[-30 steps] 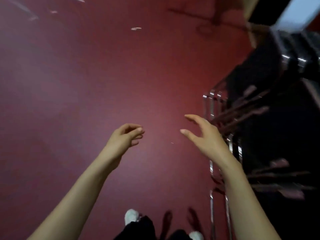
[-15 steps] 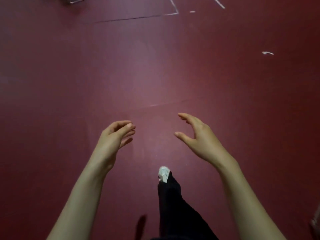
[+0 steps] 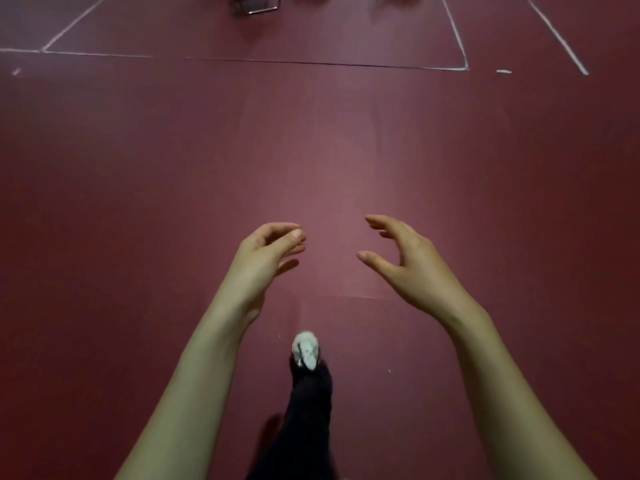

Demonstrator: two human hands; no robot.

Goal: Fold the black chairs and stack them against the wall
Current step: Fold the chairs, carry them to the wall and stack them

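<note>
Head view, looking down on a dark red floor (image 3: 138, 168). Near centre-left, left hand (image 3: 265, 259): released, fingers loosely curled toward the thumb, grasping nothing, held above the floor. Near centre-right, right hand (image 3: 410, 268): released, fingers and thumb spread in a wide curve, grasping nothing. Palms turned toward each other, well apart, with bare floor between. Both forearms bare, entering from the near corners.

Between the forearms, at the near edge, a black trouser leg (image 3: 308, 420) ending in a white shoe (image 3: 305, 351), toe pointing far.

At the far edge, left of centre, metal legs of a chair (image 3: 254, 5) standing on the floor, well apart from both hands. Seat and back cut off by the frame, so cannot tell whether folded or unfolded.

Across the far part, white lines (image 3: 459, 43) marking out a box on the floor, with a thin dark seam along its near side. Far right, just beside the lines, a small white scrap (image 3: 504, 71).
</note>
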